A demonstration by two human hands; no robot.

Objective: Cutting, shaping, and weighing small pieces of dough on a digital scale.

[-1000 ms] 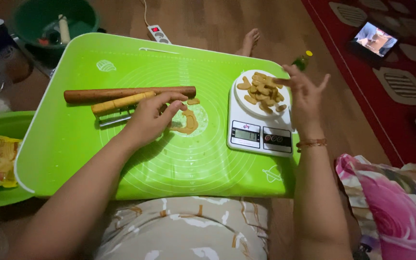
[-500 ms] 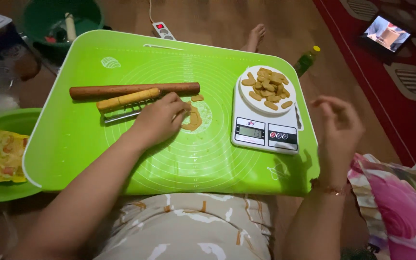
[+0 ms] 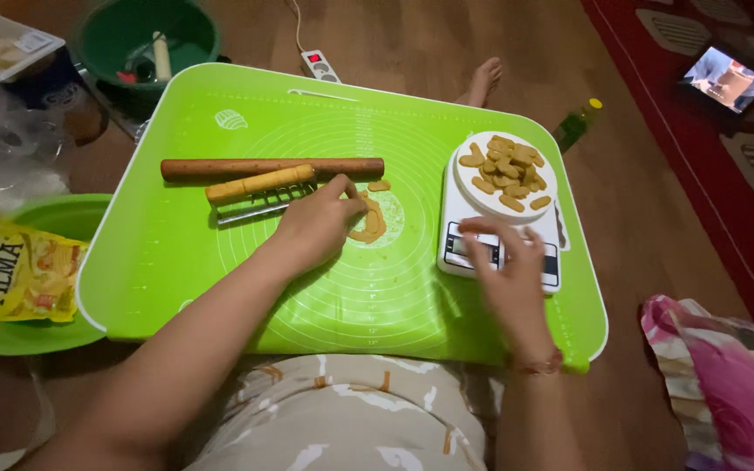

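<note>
The dough, a flat tan piece, lies near the middle of the green mat, and the left hand rests palm down on its left edge, fingers loosely curled and closed on nothing, the forearm running in from the lower left. A small scrap of dough lies just above it. The right hand lies flat and open, fingers spread (palm down), its fingertips on the front panel of the white scale, the wrist wearing a thin bracelet. On the scale's round plate sit many short cut pieces of dough. Left of the left hand, a wire cutter with a yellow handle lies just beside a brown rolling pin, both lengthwise across the mat. Beyond the mat, on the wooden floor, are a dark green bucket, a power strip, a small green bottle and a bare foot. At the left a yellow packet lies in a green bowl. A lit phone lies on the red rug.
</note>
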